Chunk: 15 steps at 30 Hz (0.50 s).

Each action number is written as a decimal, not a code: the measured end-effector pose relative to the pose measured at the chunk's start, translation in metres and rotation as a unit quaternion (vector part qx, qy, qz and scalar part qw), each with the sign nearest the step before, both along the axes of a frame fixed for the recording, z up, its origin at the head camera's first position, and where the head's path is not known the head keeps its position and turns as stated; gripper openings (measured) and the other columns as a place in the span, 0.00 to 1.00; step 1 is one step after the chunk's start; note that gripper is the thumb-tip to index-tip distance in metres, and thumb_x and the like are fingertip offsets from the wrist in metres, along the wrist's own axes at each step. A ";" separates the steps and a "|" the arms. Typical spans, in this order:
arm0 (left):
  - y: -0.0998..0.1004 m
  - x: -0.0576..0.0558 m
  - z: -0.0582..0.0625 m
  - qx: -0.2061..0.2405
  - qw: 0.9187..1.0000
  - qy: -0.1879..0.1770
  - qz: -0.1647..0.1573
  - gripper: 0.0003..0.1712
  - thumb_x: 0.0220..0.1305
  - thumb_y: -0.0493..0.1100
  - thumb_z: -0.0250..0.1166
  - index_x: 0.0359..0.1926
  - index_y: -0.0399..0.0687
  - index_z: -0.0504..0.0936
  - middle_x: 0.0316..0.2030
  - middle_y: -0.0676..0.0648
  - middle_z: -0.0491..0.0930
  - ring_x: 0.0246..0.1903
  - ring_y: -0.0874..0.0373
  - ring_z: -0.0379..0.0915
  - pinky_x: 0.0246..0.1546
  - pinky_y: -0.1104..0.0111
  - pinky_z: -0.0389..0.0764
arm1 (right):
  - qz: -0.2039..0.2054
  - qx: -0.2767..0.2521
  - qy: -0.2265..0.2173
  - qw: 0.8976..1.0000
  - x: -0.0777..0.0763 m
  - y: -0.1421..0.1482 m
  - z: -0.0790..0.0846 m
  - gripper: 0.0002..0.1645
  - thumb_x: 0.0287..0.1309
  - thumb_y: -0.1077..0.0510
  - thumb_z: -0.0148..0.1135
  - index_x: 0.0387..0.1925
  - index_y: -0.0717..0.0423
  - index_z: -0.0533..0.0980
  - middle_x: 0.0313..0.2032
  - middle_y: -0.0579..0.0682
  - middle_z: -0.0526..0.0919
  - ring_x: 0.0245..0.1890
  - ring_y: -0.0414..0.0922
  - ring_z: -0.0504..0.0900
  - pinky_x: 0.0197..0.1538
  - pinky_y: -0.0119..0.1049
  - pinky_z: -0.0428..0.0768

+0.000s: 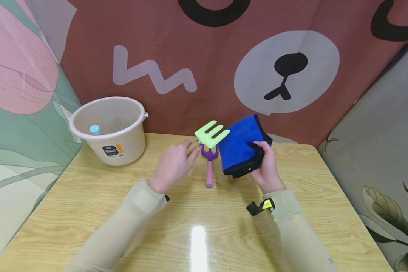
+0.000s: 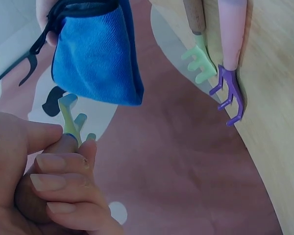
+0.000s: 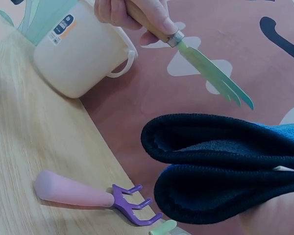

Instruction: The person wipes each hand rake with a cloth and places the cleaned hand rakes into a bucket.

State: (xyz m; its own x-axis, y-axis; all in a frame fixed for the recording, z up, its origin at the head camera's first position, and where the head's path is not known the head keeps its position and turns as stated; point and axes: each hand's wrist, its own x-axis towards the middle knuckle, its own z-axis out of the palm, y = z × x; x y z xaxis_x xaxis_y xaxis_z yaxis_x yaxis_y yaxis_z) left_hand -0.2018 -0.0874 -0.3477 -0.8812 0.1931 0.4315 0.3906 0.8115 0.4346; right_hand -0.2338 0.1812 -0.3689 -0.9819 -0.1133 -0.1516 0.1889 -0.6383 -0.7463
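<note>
My left hand [image 1: 172,165] grips the wooden handle of a light green garden fork [image 1: 210,135], its tines pointing toward the blue cloth. My right hand [image 1: 268,168] holds a folded blue cloth piece [image 1: 242,138] with black-bound edges, just right of the tines. Two black-edged openings [image 3: 206,142] of the cloth, one above the other, show in the right wrist view; its exact kind is unclear. Between the hands, a purple hand rake [image 1: 209,172] with a pink handle lies on the table. Beside it in the left wrist view lies another green fork [image 2: 200,61], hidden in the head view.
A beige bucket [image 1: 132,151] stands at the back left of the wooden table [image 1: 176,234], with a blue-capped item [image 1: 95,129] inside. A brown printed curtain [image 1: 210,53] hangs behind the table. A black and yellow strap [image 1: 261,206] hangs at the right wrist.
</note>
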 end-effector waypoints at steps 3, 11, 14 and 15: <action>-0.004 -0.001 0.002 0.008 1.000 -0.002 0.005 0.19 0.73 0.53 0.59 0.39 0.40 0.83 0.18 0.48 0.76 0.18 0.51 0.74 0.19 0.57 0.75 | 0.000 -0.002 0.000 1.000 0.000 0.001 -0.001 0.09 0.75 0.49 0.47 0.50 0.47 0.65 0.54 0.46 0.71 0.52 0.44 0.75 0.57 0.36 0.76; -0.012 0.000 0.010 0.022 1.000 -0.010 0.010 0.21 0.73 0.54 0.59 0.45 0.39 0.83 0.18 0.48 0.76 0.16 0.54 0.71 0.18 0.60 0.73 | -0.009 0.015 -0.013 1.000 0.000 0.001 -0.002 0.13 0.74 0.47 0.48 0.55 0.43 0.62 0.58 0.43 0.66 0.58 0.44 0.68 0.64 0.39 0.66; -0.014 0.000 0.012 0.026 1.000 -0.002 0.015 0.20 0.73 0.53 0.59 0.44 0.39 0.83 0.18 0.48 0.76 0.16 0.53 0.72 0.19 0.59 0.73 | -0.006 0.019 -0.012 1.000 0.000 0.001 -0.003 0.16 0.75 0.47 0.48 0.58 0.42 0.59 0.62 0.44 0.64 0.62 0.45 0.66 0.67 0.41 0.63; -0.015 0.000 0.013 0.028 0.999 0.000 0.018 0.20 0.73 0.53 0.59 0.43 0.39 0.82 0.18 0.48 0.76 0.16 0.53 0.72 0.19 0.59 0.73 | -0.006 0.017 -0.011 1.000 0.000 0.001 -0.003 0.16 0.75 0.47 0.47 0.58 0.42 0.59 0.62 0.44 0.65 0.62 0.46 0.66 0.67 0.41 0.63</action>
